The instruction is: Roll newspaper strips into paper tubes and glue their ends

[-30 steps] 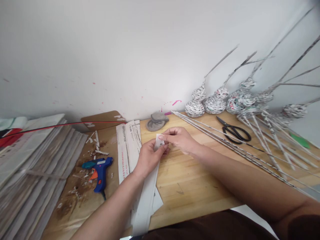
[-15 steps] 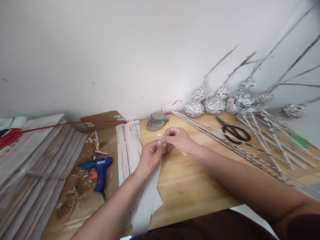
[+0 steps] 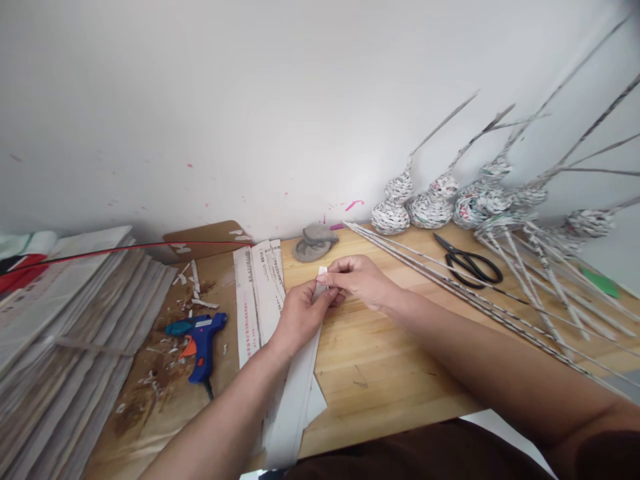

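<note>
Both hands meet over the middle of the wooden table (image 3: 380,373), pinching one end of a long white paper strip (image 3: 296,400). My left hand (image 3: 301,313) is closed on the strip from the left. The thumb and fingers of my right hand (image 3: 356,280) press on the strip's top end, where a small pale tip sticks up. The strip runs down under my left wrist to the near table edge. Beneath and left of it lie several printed paper strips (image 3: 245,300). Just beyond my hands is a folded grey cloth (image 3: 315,242).
A blue glue gun (image 3: 203,347) lies on stained cardboard at the left, beside a thick newspaper stack (image 3: 90,347). Black scissors (image 3: 470,263) and thin rolled paper sticks (image 3: 450,290) lie at the right. Woven paper gourd shapes (image 3: 390,217) stand against the wall.
My fingers have shifted slightly at the strip's top end, and a little more of the pale tip shows. The whole view has moved slightly; the other things lie as before.
</note>
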### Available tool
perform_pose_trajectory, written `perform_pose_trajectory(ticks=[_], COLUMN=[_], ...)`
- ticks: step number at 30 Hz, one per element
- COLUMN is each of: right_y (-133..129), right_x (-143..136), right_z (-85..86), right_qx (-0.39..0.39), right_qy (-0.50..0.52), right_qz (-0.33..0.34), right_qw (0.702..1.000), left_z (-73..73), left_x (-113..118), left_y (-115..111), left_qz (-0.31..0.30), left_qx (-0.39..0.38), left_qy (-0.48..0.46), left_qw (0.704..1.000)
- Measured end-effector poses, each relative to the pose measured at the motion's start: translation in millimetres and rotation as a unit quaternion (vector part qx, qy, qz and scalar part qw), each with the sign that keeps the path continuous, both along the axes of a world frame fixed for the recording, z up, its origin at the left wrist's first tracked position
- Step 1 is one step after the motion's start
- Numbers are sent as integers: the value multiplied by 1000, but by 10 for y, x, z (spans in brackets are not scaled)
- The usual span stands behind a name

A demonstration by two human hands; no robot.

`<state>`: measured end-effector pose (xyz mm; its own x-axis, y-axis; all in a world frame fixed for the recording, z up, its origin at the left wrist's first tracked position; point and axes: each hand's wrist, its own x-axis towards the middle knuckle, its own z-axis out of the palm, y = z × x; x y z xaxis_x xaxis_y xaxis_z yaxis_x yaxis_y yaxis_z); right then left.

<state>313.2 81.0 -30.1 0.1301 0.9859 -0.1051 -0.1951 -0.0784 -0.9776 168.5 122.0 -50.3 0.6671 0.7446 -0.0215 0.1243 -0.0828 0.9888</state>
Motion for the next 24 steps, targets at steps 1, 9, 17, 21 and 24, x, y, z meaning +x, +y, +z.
perform_pose_trajectory(ticks=[1,9,17,21,24], right_y=[1,-16,30,50,52], right_x=[-7,-8,96,182,230], right_z=[-3,-2,-49,-52,-47], right_qx=[-6,-10,25,42,30], right_qy=[10,15,-97,-107,-106], right_qz=[-4,1,7,46,93], right_qw=[1000,1000,995,992,990], left_z=[-8,16,35,57,68], left_x=[-1,-3,8,-3,-4], left_y=[1,-22,23,57,64], left_qz=[1,-12,-30,-35,-28], left_qx=[14,-23,-88,-128,-127], left_qy=[5,3,-6,-24,-24], left_qw=[1000,1000,996,991,991])
